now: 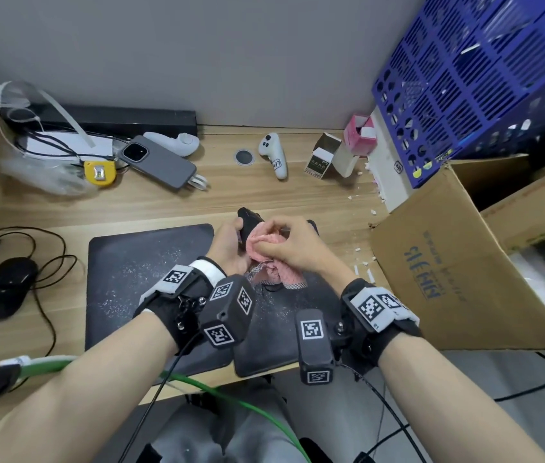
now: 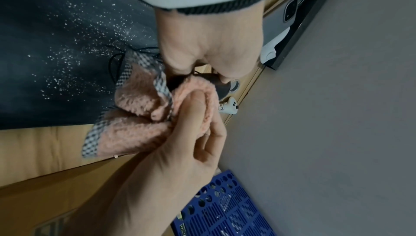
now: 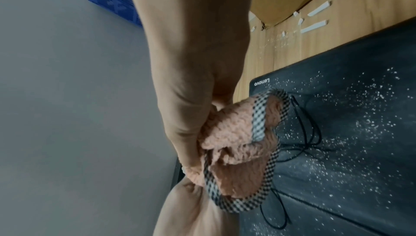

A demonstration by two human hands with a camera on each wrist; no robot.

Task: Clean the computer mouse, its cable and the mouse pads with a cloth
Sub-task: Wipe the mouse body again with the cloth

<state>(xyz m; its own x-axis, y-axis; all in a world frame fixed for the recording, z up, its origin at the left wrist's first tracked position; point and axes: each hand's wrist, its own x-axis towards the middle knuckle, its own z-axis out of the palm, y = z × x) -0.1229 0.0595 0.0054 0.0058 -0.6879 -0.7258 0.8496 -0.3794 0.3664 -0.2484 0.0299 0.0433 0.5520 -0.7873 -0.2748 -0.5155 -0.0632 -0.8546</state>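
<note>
Above the desk my left hand (image 1: 235, 230) grips a black computer mouse (image 1: 248, 219) lifted off the pads. My right hand (image 1: 273, 237) holds a bunched pink cloth (image 1: 266, 243) with a checked border and presses it against the mouse's side. In the left wrist view the thumb of my right hand (image 2: 195, 108) pushes the cloth (image 2: 139, 126) onto the mouse (image 2: 221, 87). The thin black cable (image 3: 311, 143) lies looped on the dark mouse pad (image 3: 351, 101), which is speckled with white dust. A second dark mouse pad (image 1: 124, 272) lies to the left, also speckled.
Another black mouse (image 1: 7, 285) with a coiled cable sits at the desk's left edge. A phone (image 1: 159, 162), a white controller (image 1: 276, 155) and small boxes (image 1: 328, 155) lie at the back. A cardboard box (image 1: 458, 272) and a blue crate (image 1: 474, 78) crowd the right.
</note>
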